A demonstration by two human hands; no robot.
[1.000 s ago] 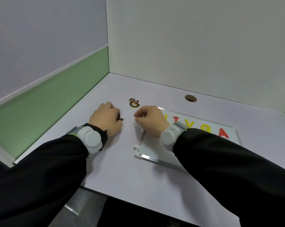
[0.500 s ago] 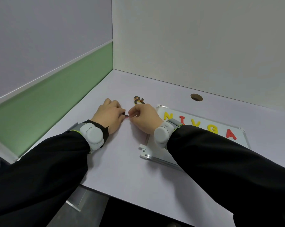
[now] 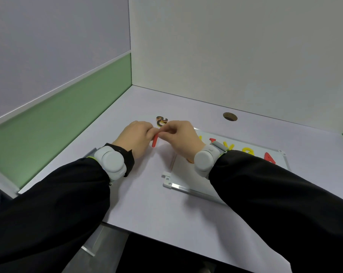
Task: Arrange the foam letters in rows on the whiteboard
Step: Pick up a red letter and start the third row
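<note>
A red foam letter (image 3: 154, 141) hangs edge-on between my two hands, just left of the whiteboard (image 3: 183, 178). My left hand (image 3: 136, 139) and my right hand (image 3: 179, 137) both pinch its top end, fingertips touching. On the whiteboard a row of letters runs along the far edge: a yellow letter (image 3: 231, 146), a yellow G (image 3: 249, 154) and a red A (image 3: 269, 157) show, the rest hidden by my right wrist. A small pile of loose foam letters (image 3: 161, 121) lies on the desk just beyond my fingers.
A round cable hole (image 3: 230, 116) sits in the desk behind the board. Partition walls close the desk at the left and back. The desk's front edge (image 3: 166, 241) runs under my forearms.
My hands have come together and lifted the red letter off the desk; a second ago the left hand held a dark piece alone and the right hand was apart from it.
</note>
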